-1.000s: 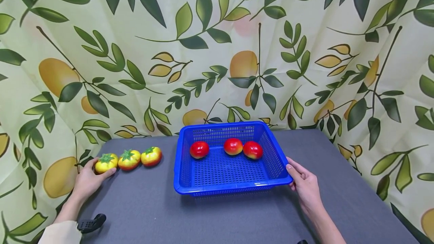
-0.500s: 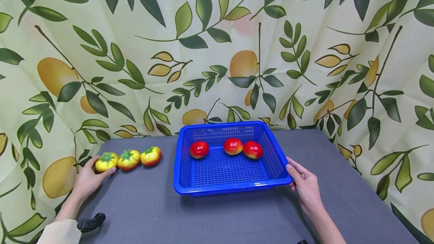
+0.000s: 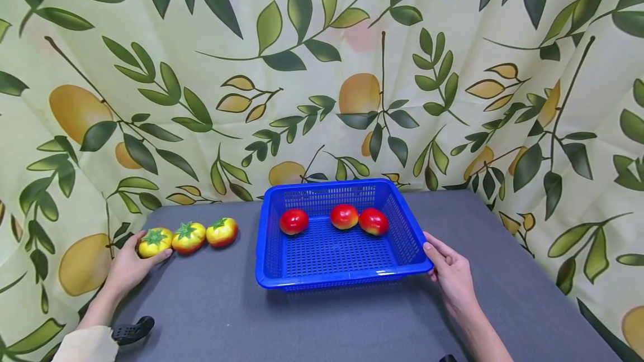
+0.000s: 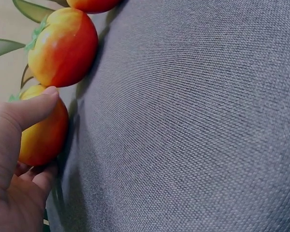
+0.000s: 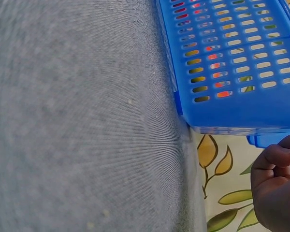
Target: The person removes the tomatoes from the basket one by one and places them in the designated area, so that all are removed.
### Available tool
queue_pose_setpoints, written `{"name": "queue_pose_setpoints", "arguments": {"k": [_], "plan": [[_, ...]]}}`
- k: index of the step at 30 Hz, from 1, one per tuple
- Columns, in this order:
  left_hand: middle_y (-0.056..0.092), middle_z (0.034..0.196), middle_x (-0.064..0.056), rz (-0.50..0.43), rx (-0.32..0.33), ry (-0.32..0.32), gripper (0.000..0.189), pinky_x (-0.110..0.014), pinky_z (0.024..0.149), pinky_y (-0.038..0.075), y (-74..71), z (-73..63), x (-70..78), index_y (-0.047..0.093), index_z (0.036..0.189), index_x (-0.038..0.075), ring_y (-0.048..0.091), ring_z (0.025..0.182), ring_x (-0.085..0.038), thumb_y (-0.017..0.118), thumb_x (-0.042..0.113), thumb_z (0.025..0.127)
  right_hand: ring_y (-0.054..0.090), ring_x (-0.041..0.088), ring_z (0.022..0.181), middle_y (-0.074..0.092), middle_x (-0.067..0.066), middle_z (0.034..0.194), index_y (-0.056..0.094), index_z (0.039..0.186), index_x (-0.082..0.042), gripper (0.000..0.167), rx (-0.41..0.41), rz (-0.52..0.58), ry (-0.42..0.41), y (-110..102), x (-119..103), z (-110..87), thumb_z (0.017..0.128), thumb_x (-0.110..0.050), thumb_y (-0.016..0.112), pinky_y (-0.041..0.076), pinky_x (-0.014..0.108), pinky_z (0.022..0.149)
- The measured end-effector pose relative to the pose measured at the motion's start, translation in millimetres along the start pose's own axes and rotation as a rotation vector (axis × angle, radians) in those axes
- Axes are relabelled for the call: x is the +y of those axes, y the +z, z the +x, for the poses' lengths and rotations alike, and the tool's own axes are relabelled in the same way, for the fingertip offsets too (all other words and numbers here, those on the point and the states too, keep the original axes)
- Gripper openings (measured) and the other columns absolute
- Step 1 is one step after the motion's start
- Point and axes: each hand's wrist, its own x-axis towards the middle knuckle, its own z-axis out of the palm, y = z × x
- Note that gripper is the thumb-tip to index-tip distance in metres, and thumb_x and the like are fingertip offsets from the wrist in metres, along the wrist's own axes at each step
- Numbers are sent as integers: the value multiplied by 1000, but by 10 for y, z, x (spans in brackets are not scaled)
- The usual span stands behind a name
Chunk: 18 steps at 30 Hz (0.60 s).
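My left hand (image 3: 129, 266) grips the leftmost of three yellow-and-red toy persimmons (image 3: 155, 243) with green leafy tops, its thumb and fingers on either side of the fruit. In the left wrist view the thumb lies over that persimmon (image 4: 47, 135), and the middle persimmon (image 4: 64, 48) sits right against it. The third persimmon (image 3: 222, 232) ends the row. At the right, my right hand (image 3: 451, 272) holds the rim of a blue plastic basket (image 3: 342, 281), thumb on top and fingers beneath. Inside the basket lie three red fruits (image 3: 294, 222), two of them side by side.
A grey cloth-covered table (image 3: 231, 317) carries everything. Behind it and along the sides hangs a leaf-patterned curtain (image 3: 302, 88). A black strap piece (image 3: 133, 330) sits at the left wrist by a cream sleeve (image 3: 85, 345).
The head view has shifted very slightly, so everything appears a little further left. Both hands keep their holds, and the fruits and basket stay in place.
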Motion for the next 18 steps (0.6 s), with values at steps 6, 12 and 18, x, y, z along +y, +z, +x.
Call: {"name": "queue_pose_setpoints", "arguments": {"k": [6,12,18], "plan": [[34,134,-46,-13,-2,11,97,-64,92,34,-12,-9,-2,18,144,-19,40,117,-55,73,37,89,48,5,51,59,-3,67,51,139,2,56,5,6,-6,13,-4,1,96,-30,65,43,19,47],[27,140,-46,-72,-23,-16,102,-67,97,31,-38,-31,15,12,146,-19,32,126,-59,75,37,88,48,5,51,59,-3,67,51,140,1,57,11,1,3,14,-10,-4,96,-32,66,44,19,48],[22,142,-47,-102,-8,-21,106,-67,96,32,-78,-69,75,7,146,-20,31,126,-62,77,34,87,48,5,52,60,-2,70,51,140,1,57,12,5,5,16,-5,2,95,-32,66,44,19,48]]}}
